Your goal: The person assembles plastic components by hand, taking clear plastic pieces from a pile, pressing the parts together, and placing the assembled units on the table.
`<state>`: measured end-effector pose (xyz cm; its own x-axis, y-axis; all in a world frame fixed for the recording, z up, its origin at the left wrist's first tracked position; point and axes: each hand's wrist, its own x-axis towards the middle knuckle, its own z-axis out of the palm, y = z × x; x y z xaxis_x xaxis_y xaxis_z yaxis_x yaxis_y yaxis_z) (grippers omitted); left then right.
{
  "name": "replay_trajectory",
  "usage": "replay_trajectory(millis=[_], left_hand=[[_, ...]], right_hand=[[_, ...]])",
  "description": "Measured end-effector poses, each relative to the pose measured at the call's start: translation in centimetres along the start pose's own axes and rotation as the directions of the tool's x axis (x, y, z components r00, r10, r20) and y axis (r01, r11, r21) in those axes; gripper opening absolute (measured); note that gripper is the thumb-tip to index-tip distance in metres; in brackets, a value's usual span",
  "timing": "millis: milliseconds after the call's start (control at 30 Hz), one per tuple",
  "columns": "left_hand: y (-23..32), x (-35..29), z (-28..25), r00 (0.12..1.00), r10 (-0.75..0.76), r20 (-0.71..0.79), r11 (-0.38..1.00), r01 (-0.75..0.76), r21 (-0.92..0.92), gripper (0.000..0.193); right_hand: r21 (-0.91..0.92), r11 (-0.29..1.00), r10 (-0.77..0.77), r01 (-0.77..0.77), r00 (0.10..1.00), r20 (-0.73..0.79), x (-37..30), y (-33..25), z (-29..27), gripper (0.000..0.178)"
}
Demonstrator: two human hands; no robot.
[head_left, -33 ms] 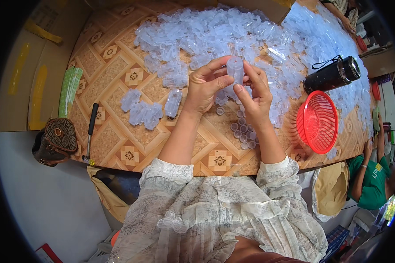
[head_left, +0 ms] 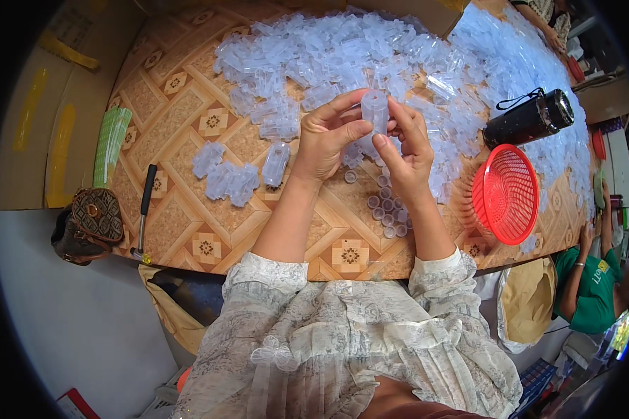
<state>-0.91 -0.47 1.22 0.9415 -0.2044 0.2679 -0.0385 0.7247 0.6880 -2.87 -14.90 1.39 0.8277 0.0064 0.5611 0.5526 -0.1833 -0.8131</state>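
Small round translucent plastic rings [head_left: 388, 207] are gathered right of the frame's centre. At upper centre, a clear cylindrical plastic piece [head_left: 374, 110] is grasped by the fingers of the left hand [head_left: 328, 134] and right hand [head_left: 410, 146], visibly unchanged from the earlier frame. Beyond, bluish-clear plastic parts [head_left: 328, 52] are heaped.

To your right, you can see short white lettering [head_left: 595, 282] beside a yellow mark [head_left: 603, 267] on a co-worker's green short-sleeved T-shirt [head_left: 594, 304]; any print on the brown cardboard box [head_left: 56, 105] is too faint to read.
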Motion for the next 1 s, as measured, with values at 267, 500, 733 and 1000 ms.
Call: replay_trajectory(millis=[267, 500, 733, 1000], left_hand=[[-0.29, -0.04, 0.37, 0.999, 0.023, -0.045, 0.999, -0.022, 0.024, 0.043], [-0.26, -0.16, 0.03, 0.999, -0.016, -0.038, 1.0, 0.016, 0.011, 0.044], [-0.13, -0.12, 0.11, 0.998, -0.02, -0.061, 0.999, 0.022, 0.032, 0.045], [-0.03, -0.18, 0.14, 0.997, 0.005, -0.075, 0.999, -0.001, 0.046, 0.043]], right_hand=[[-0.054, 0.997, -0.062, 0.06, 0.997, -0.044, -0.1, 0.27, 0.14, 0.051], [-0.057, 0.996, -0.076, 0.073, 0.996, -0.05, -0.12, 0.0, 0.22, 0.051], [-0.05, 0.996, -0.072, 0.07, 0.996, -0.046, -0.13, -0.01, 0.16, 0.051], [-0.087, 0.991, -0.101, 0.1, 0.995, -0.005, 0.09, -0.33, 0.01, 0.05]])
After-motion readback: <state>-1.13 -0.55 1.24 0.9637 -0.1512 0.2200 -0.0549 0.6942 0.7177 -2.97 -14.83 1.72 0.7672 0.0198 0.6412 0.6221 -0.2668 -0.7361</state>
